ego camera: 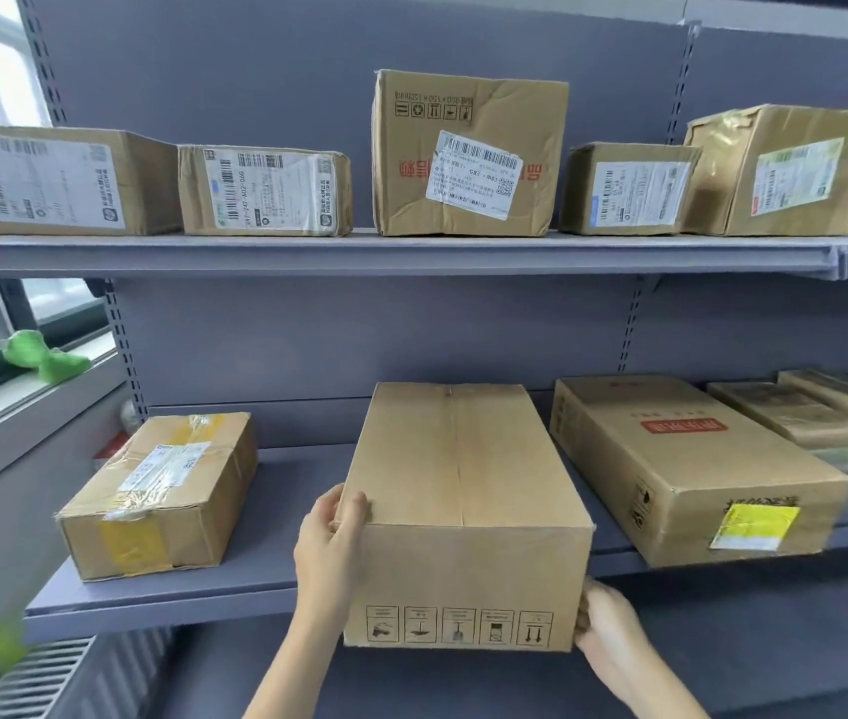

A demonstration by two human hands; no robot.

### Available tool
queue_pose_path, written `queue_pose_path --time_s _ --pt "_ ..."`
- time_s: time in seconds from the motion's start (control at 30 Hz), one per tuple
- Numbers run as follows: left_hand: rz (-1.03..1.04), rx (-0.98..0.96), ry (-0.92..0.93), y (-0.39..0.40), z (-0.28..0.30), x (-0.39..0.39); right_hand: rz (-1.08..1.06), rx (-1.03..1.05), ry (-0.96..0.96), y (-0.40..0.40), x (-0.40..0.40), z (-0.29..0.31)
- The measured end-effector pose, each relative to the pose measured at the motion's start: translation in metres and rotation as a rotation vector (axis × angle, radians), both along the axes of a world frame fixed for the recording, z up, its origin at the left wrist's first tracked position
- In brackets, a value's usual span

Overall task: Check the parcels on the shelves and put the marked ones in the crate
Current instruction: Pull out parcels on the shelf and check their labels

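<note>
- I hold the plain box (468,516) with both hands. It sits on the lower shelf (162,599), between the taped parcel (162,490) on the left and the long carton (691,469) on the right, and its front end sticks out past the shelf edge.
- My left hand (328,552) grips the upper left corner of the front face: the fingers are curled over the top edge and the palm lies against the side wall.
- My right hand (608,630) holds the lower right corner of the front face. Its fingers curl around the corner, but I cannot see how far they reach under the bottom.
- The box is corrugated cardboard, so I judge it stiff at the edges and corners and softer in the middle of the walls. Corners are the good place to hold it.
- The surface is dry and matt, and I think it will not slip easily.
- The handling symbols (458,626) printed along the bottom of the front face suggest that the content may be fragile and should stay upright.
- I cannot tell the weight. The box is large, so I would support it from below before it leaves the shelf.
- I see no label or mark on the top or the front face; the other faces are hidden.
- The crate is not in view.
</note>
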State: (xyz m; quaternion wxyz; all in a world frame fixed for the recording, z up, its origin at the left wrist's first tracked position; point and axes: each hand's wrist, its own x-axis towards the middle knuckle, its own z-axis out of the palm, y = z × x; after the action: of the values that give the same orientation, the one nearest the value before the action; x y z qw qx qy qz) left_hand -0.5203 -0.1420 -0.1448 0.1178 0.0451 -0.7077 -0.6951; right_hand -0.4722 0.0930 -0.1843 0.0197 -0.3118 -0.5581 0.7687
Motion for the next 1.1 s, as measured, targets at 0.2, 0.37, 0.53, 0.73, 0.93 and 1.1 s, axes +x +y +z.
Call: queue_pose_path --time_s 0.2,0.37,0.53,0.73,0.93,1.1 --pt "-0.125 0.127 -0.105 -0.015 0.003 -0.019 0.105 0.029 0.199 0.02 -0.007 0.037" --pt "-0.275 0.131 -0.292 -0.024 0.005 -0.056 0.329 0.187 0.172 0.022 -0.025 0.075" --pt "-0.173 0.171 -0.436 -0.02 -0.023 -0.054 0.349 0.228 0.169 0.028 -0.024 0.073" --pt "-0.188 0.356 -0.658 -0.01 -0.058 -0.029 0.386 0.223 0.195 0.032 -0.024 0.074" --pt "-0.133 0.269 -0.518 -0.008 -0.058 -0.004 0.419 0.09 0.264 0.051 -0.001 0.049" --pt "-0.319 0.19 -0.292 -0.02 -0.061 0.012 0.442 0.003 0.281 0.074 0.015 0.025"
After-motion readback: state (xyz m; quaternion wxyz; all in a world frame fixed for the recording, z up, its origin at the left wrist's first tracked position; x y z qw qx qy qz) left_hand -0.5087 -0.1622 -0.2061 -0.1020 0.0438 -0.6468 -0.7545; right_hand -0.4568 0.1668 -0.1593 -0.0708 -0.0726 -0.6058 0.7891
